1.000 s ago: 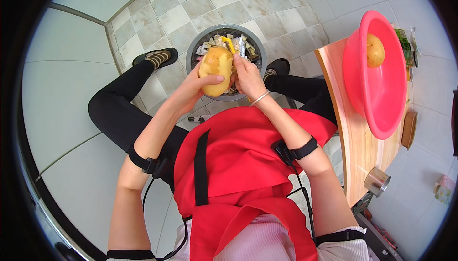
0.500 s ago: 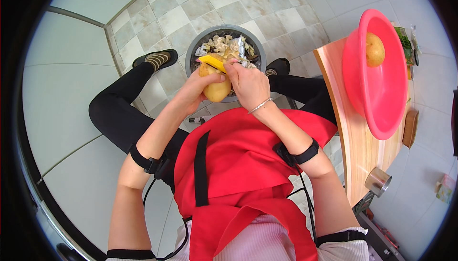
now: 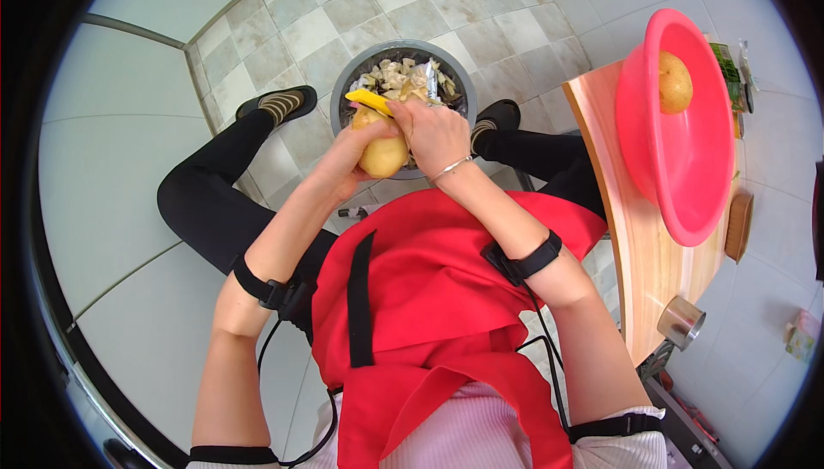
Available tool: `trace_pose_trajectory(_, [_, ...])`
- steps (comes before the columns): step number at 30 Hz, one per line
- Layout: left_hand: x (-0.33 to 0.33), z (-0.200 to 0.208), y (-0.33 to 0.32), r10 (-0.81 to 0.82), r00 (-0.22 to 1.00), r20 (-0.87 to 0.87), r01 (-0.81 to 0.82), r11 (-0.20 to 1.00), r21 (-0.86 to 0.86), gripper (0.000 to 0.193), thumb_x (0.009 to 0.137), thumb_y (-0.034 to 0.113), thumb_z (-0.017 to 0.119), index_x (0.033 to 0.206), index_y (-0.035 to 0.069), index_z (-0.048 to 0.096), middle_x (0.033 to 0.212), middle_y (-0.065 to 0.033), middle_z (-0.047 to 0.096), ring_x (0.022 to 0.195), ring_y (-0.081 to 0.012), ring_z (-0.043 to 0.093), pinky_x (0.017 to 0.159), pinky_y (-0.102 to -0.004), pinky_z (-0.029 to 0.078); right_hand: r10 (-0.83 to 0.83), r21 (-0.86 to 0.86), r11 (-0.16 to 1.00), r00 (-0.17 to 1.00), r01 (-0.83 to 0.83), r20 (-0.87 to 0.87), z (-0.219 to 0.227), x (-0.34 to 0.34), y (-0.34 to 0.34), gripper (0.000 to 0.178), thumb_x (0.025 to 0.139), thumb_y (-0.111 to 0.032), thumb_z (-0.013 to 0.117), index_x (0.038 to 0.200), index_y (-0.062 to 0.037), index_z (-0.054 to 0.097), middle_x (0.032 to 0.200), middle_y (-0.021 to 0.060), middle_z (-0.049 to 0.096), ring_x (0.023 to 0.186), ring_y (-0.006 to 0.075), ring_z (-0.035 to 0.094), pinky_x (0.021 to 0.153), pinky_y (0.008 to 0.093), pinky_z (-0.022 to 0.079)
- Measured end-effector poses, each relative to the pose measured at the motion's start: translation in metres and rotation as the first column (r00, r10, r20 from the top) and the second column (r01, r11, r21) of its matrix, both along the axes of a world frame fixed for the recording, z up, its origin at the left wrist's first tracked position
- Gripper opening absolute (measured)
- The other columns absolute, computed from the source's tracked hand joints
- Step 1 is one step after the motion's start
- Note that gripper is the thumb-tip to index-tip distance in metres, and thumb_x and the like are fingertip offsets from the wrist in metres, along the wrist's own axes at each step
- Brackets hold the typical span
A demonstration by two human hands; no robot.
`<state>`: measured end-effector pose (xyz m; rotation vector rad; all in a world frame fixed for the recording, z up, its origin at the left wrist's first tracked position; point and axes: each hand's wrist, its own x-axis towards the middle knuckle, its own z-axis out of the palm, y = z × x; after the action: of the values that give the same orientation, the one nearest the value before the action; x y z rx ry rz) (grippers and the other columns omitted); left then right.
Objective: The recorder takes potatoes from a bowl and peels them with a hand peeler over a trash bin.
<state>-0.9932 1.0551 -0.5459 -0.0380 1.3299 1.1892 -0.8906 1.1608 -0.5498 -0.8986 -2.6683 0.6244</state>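
Note:
My left hand (image 3: 350, 153) is closed around a potato (image 3: 384, 157), whose lower part shows pale, peeled flesh while the upper end keeps some brownish skin. A yellow peeler (image 3: 371, 102) is gripped in my right hand (image 3: 432, 133) and lies across the potato's upper end; its blade is hidden from here. Both hands are over a grey bin (image 3: 468, 96) on the floor between my feet. Inside the bin are peelings and other scraps (image 3: 400, 77).
To the right, a pink basin (image 3: 631, 126) with an unpeeled potato (image 3: 675, 83) in it stands on a wooden board (image 3: 635, 314). A metal cup (image 3: 681, 322) and a brown brush (image 3: 738, 227) are by the board's edge. White cabinet panels (image 3: 120, 177) line the left.
My right hand and the peeler have moved a little to the left and up across the potato. The left hand and the potato have shifted slightly left.

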Motion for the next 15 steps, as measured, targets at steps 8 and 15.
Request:
trace_pose_trajectory(8, [0.008, 0.023, -0.001, -0.098, 0.986, -0.135, 0.106, 0.993, 0.055, 0.056, 0.069, 0.025, 0.065, 0.119, 0.007, 0.047, 0.102, -0.0058, 0.058, 0.090, -0.0151, 0.059, 0.075, -0.0313, 0.050, -0.050, -0.020, 0.998, 0.971, 0.056, 0.232, -0.022, -0.011, 0.029, 0.054, 0.092, -0.051, 0.035, 0.076, -0.0124, 0.069, 0.067, 0.0177, 0.063, 0.064, 0.0359, 0.063, 0.057, 0.0432, 0.050])
trace_pose_trajectory(15, [-0.005, 0.015, -0.010, -0.069, 0.966, -0.248, 0.095, 0.991, 0.094, 0.057, 0.066, 0.015, 0.071, 0.117, 0.005, 0.046, 0.102, -0.0064, 0.057, 0.089, -0.0150, 0.058, 0.075, -0.0288, 0.048, -0.095, -0.162, 0.977, 0.963, 0.139, 0.253, 0.000, -0.002, 0.029, 0.050, 0.087, -0.055, 0.041, 0.079, -0.0142, 0.070, 0.067, 0.0194, 0.063, 0.068, 0.0360, 0.063, 0.061, 0.0446, 0.049])
